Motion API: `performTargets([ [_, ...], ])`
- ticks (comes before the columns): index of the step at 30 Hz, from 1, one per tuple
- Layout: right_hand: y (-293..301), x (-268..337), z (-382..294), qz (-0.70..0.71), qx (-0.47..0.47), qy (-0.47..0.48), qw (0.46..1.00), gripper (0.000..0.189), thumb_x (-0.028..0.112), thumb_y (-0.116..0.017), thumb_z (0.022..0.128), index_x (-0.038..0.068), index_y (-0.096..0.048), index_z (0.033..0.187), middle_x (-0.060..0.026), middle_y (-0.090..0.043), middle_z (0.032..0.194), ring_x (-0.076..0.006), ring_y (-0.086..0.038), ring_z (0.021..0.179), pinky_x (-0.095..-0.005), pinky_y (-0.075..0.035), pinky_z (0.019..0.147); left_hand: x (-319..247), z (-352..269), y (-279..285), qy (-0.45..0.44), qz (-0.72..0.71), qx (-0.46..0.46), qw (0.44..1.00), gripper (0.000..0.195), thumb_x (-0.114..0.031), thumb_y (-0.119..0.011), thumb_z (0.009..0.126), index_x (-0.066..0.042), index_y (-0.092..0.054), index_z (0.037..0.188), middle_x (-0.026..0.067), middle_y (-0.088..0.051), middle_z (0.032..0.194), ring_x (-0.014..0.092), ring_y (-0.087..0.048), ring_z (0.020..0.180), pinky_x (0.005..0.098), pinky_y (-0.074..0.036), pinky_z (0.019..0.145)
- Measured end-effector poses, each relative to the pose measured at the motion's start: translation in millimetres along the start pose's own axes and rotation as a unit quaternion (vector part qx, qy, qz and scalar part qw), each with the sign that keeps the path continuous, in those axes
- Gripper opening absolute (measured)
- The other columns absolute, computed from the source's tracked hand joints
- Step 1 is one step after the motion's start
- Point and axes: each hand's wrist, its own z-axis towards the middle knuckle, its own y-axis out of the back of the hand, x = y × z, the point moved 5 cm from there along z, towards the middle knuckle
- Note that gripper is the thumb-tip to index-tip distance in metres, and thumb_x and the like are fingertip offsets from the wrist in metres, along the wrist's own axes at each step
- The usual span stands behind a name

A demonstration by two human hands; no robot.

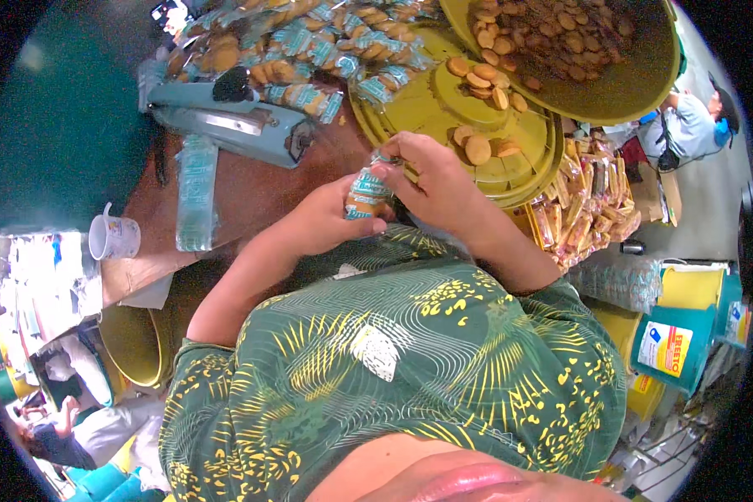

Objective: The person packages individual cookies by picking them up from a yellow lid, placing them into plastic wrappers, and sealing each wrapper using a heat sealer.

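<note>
A small clear plastic bag of round biscuits (365,196) with blue print is upright between my hands, close to my shirt. My left hand (320,216) wraps around its lower part, thumb across the front. The fingers of my right hand (430,172) pinch the bag's gathered top. Just beyond, loose biscuits (479,149) lie on a yellow round lid (533,169). A yellow tub (656,81) leans over the lid's far side, its mouth towards me, with many biscuits (558,37) inside. To the left lies a light-blue hand-lever bag sealer (226,122).
Filled biscuit bags (326,44) are heaped at the back. Flat printed bags (196,194) and a white cup (114,237) stand near the table's left edge. Packed biscuit sticks (593,201) pile up at right, beside stacked tubs (671,345). Other people (687,125) sit further off.
</note>
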Motion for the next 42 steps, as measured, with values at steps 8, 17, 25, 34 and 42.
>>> performTargets([
  [8, 110, -163, -13, 0.023, -0.269, -0.194, 0.943, 0.021, 0.015, -0.064, 0.089, 0.001, -0.061, 0.104, -0.0165, -0.065, 0.100, -0.0290, -0.062, 0.090, -0.0355, -0.050, 0.082, 13, -6, 4, -0.010, -0.125, -0.018, 0.992, 0.067, -0.018, -0.076, 0.080, -0.005, -0.040, 0.135, 0.0046, -0.061, 0.111, 0.015, -0.057, 0.105, 0.0312, -0.045, 0.093],
  [17, 126, -179, -11, -0.272, -0.099, -0.306, 0.907, 0.030, 0.020, -0.070, 0.086, 0.000, -0.062, 0.107, -0.0134, -0.066, 0.096, -0.0211, -0.064, 0.087, -0.0320, -0.049, 0.079, 14, -4, 0, 0.003, -0.158, 0.010, 0.987, 0.066, -0.016, -0.073, 0.083, -0.006, -0.038, 0.138, 0.0057, -0.060, 0.113, 0.014, -0.055, 0.105, 0.0304, -0.045, 0.090],
  [25, 49, -48, 6, 0.100, -0.060, -0.026, 0.993, 0.017, 0.011, -0.065, 0.087, 0.004, -0.064, 0.103, -0.0093, -0.067, 0.097, -0.0197, -0.064, 0.093, -0.0320, -0.050, 0.083, 6, 0, -6, -0.019, -0.116, 0.036, 0.992, 0.059, -0.016, -0.073, 0.083, -0.007, -0.043, 0.134, 0.0048, -0.060, 0.110, 0.013, -0.056, 0.102, 0.0308, -0.047, 0.089],
  [34, 7, -6, 3, 0.134, 0.042, 0.086, 0.986, 0.020, 0.018, -0.063, 0.087, 0.000, -0.061, 0.096, -0.0164, -0.062, 0.093, -0.0337, -0.061, 0.094, -0.0390, -0.049, 0.083, -2, -1, -4, -0.031, -0.025, 0.001, 0.999, 0.048, -0.014, -0.074, 0.084, -0.004, -0.048, 0.123, 0.0020, -0.061, 0.104, 0.011, -0.057, 0.094, 0.0280, -0.048, 0.084],
  [42, 15, -30, 5, -0.072, 0.007, 0.054, 0.996, 0.019, 0.015, -0.067, 0.087, -0.001, -0.062, 0.096, -0.0155, -0.063, 0.090, -0.0286, -0.062, 0.087, -0.0359, -0.049, 0.079, 13, 2, -15, 0.064, -0.201, 0.018, 0.977, 0.044, -0.018, -0.075, 0.084, -0.007, -0.050, 0.117, -0.0012, -0.059, 0.097, 0.007, -0.055, 0.085, 0.0246, -0.047, 0.074],
])
